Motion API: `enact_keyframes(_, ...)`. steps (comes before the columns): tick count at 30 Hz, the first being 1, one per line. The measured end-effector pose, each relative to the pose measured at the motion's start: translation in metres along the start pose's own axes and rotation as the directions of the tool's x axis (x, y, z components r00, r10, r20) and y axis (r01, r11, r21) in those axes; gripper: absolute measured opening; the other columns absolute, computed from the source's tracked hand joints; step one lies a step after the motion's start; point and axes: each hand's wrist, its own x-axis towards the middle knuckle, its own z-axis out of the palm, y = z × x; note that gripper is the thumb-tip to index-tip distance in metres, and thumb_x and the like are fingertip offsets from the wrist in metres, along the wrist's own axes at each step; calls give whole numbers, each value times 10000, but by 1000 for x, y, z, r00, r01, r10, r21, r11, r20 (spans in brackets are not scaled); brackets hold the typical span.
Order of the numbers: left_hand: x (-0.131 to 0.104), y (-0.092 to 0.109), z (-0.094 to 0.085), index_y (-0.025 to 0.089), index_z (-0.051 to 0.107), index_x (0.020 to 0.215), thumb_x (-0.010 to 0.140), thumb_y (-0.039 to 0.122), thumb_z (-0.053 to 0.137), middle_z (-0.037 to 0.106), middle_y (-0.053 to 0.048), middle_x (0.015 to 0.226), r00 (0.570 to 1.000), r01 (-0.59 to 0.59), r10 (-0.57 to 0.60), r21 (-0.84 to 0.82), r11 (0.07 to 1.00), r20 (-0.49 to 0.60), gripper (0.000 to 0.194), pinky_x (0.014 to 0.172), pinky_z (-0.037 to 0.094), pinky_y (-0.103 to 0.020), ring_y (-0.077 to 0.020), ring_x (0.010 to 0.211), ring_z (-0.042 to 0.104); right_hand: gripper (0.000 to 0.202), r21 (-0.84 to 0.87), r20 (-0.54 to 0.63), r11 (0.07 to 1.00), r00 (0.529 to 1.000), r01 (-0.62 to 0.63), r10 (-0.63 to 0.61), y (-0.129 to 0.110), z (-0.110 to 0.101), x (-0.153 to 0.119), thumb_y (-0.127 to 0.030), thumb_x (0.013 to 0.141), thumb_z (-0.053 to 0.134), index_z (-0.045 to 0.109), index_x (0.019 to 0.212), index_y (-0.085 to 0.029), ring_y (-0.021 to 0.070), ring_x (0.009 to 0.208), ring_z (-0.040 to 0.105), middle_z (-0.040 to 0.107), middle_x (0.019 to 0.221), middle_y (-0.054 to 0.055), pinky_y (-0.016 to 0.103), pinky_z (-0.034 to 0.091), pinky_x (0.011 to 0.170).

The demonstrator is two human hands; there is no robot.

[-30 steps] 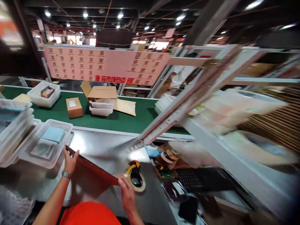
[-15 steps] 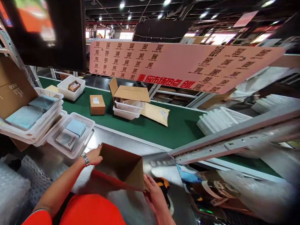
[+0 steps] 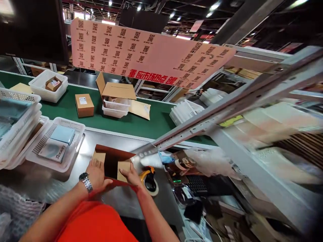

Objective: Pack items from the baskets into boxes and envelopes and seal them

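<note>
My left hand (image 3: 96,176) spreads on one flap (image 3: 99,156) of the box (image 3: 111,150); my right hand (image 3: 131,174) grips another. Pushing too hard could bend them.

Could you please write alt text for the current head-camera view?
A person's left hand and right hand are on the end flaps of an open cardboard box at a metal table. A yellow tape dispenser lies to the right, a white basket holding two packages to the left, and a green belt stretches behind.
</note>
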Motion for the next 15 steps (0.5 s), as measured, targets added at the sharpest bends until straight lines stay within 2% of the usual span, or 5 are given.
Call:
enact_keyframes(3, 28, -10, -1, 115, 655, 1456, 962, 729, 569, 758, -297, 1300, 1000, 10, -10, 19, 1000, 1, 793, 1281, 234, -720, -493, 1487, 508, 871, 90, 4, 990, 994, -109, 109, -6, -14, 0, -363, 582, 941, 619, 1387, -284, 303, 1030, 781, 809, 1141, 59, 413, 649, 874)
enact_keyframes(6, 52, -22, 17, 132, 657, 1411, 911, 707, 694, 741, -270, 1291, 986, 80, -86, -42, 996, -140, 763, 1269, 236, -763, -496, 1499, 491, 688, 154, 16, 972, 984, -176, 176, -23, -30, 6, -435, 613, 900, 700, 1257, -296, 303, 1032, 772, 807, 1173, 78, 389, 639, 762)
enact_keyframes(8, 60, -31, 38, 118, 577, 1479, 803, 670, 840, 646, -284, 1425, 934, 114, -152, -135, 984, -322, 912, 1253, 316, -740, -509, 1523, 451, 602, 186, -10, 972, 989, -142, 146, -37, -36, 14, -527, 662, 877, 720, 1202, -313, 290, 1102, 748, 786, 1244, 72, 355, 621, 725)
enact_keyframes(11, 63, -41, 66, 87, 344, 1629, 626, 627, 980, 457, -317, 1592, 792, 83, -225, -266, 960, -567, 1304, 1250, 376, -703, -520, 1560, 381, 536, 206, -76, 977, 994, -61, 78, -53, -32, 26, -677, 695, 855, 732, 1048, -294, 266, 1090, 721, 777, 1207, 63, 302, 580, 675)
enact_keyframes(15, 60, -48, 77, 60, 92, 1701, 529, 604, 1029, 270, -364, 1700, 718, -35, -230, -364, 931, -657, 1596, 1296, 343, -685, -525, 1622, 269, 498, 189, -68, 981, 996, -40, 53, -48, -24, 30, -658, 660, 887, 700, 891, -259, 235, 947, 707, 785, 1059, 36, 288, 533, 672)
